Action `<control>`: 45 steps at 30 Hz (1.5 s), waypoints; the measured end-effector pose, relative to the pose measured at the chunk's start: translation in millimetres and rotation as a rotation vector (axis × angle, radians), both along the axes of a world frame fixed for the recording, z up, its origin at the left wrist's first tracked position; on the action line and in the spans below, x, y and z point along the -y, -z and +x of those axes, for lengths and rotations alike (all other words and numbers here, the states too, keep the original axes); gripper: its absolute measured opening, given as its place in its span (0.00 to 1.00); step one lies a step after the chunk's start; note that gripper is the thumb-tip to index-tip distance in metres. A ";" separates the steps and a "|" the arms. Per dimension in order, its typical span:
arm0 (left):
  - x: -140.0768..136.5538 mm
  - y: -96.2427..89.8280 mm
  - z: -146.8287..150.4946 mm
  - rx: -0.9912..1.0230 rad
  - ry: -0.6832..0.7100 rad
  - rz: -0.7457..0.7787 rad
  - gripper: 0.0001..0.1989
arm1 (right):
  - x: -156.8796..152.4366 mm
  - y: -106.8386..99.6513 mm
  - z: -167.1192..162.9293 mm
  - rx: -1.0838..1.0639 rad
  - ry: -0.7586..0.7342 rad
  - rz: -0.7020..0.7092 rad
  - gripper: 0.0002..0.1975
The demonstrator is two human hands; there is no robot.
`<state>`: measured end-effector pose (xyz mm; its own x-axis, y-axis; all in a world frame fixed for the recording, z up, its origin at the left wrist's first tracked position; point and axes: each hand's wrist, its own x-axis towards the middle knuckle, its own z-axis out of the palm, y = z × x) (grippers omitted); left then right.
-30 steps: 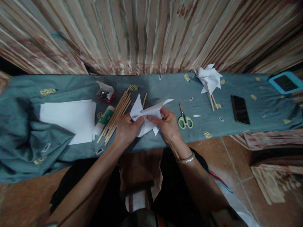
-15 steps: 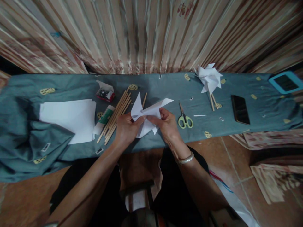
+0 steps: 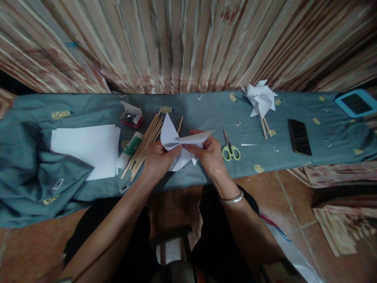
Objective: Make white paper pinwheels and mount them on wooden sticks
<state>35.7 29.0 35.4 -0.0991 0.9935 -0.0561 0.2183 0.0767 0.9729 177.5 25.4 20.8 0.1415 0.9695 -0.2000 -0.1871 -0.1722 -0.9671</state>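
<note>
Between my two hands is a white paper pinwheel (image 3: 185, 141), its blades folded in toward the middle. My left hand (image 3: 159, 159) pinches it from the left, thumb pressed at the centre. From the other side my right hand (image 3: 210, 155) grips it, with the thumb meeting the left one at the centre and the index finger stretched behind the upper blade. Whatever lies under the thumbs is hidden. A single wooden stick (image 3: 180, 124) shows just behind the paper. Left of my hands lies a bundle of wooden sticks (image 3: 149, 139), and green-handled scissors (image 3: 230, 149) rest to the right.
A glue stick (image 3: 134, 143), an opened small box of metal pins (image 3: 131, 117) and a stack of white paper (image 3: 88, 149) lie left. Finished pinwheels on sticks (image 3: 260, 98), a paper sliver (image 3: 249, 144), a black phone (image 3: 299, 136) and a blue-framed device (image 3: 356, 103) lie right.
My right fingers have shifted up and outward behind the upper right blade. The pinwheel has tilted slightly, its left blade moving a little left. Both thumbs stay at the centre.
</note>
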 end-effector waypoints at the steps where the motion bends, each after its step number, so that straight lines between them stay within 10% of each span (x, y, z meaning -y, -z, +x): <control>1: 0.5 1.6 0.0 0.015 0.006 -0.008 0.06 | 0.0 0.2 0.4 0.009 0.002 -0.002 0.26; 24: 1.7 12.3 -2.5 0.080 0.086 -0.080 0.09 | 7.6 -2.9 2.0 0.177 0.062 0.009 0.22; 33: -5.6 3.0 -12.6 0.387 0.284 -0.112 0.21 | 9.8 -15.6 22.7 0.182 0.160 0.074 0.24; 45: -36.0 36.1 -19.3 -0.489 0.250 0.180 0.12 | 45.2 -30.6 37.6 0.563 0.080 0.231 0.21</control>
